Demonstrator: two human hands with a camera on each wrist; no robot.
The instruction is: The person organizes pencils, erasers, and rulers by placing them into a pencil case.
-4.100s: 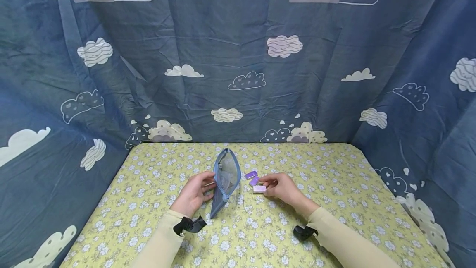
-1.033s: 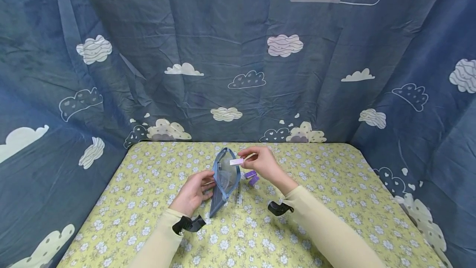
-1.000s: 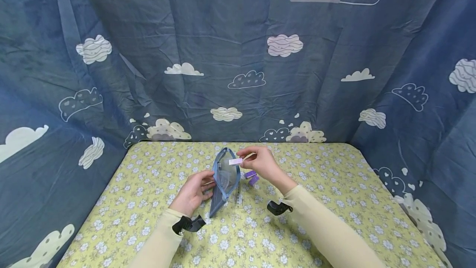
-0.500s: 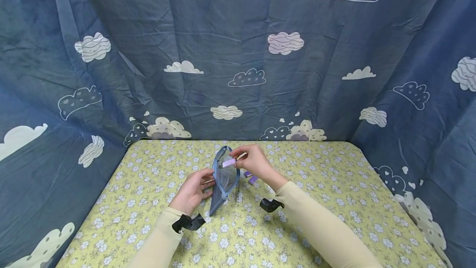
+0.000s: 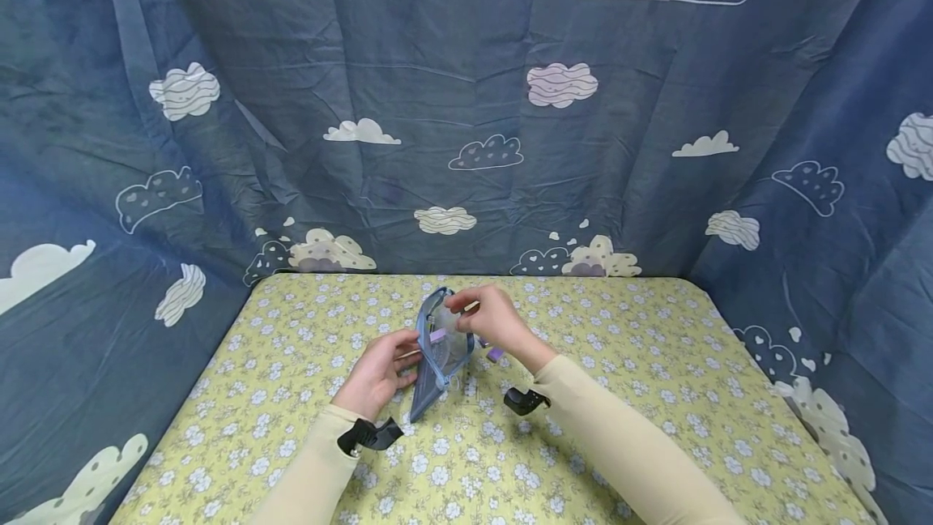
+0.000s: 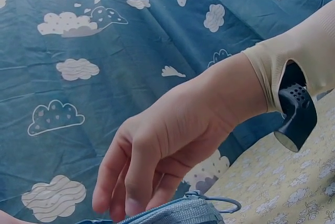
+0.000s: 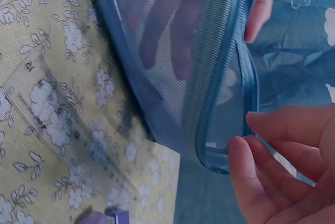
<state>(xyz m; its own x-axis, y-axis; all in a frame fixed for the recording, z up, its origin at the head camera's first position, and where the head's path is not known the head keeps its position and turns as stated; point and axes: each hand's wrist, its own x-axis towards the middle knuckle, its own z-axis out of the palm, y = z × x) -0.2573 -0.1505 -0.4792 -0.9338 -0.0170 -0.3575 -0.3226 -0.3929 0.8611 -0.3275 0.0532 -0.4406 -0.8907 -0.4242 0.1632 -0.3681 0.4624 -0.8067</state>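
Note:
My left hand (image 5: 377, 371) grips the left side of a see-through mesh zip pouch (image 5: 430, 383) with blue trim, its zip undone and its mouth facing right. In the left wrist view the thumb lies on the zip edge. A small purple block (image 5: 437, 336), like an eraser, shows inside the mouth. My right hand (image 5: 490, 318) hovers at the upper right rim, fingers loosely bent. From the right wrist view, its fingertips (image 7: 239, 148) are by the rim with nothing seen between them. Beside the pouch lie more purple blocks (image 5: 495, 354), partly hidden by pouch and hand.
A clear ruler (image 7: 73, 130) lies flat on the table beside the pouch. The flowered yellow cloth (image 5: 619, 363) covers the table, and dark blue cloud-print curtains (image 5: 466, 185) hang behind and at both sides.
My right hand picked up a purple-and-white block from the table, carried it left to the pouch's mouth and let go. The block is now inside. My left hand has stayed on the pouch.

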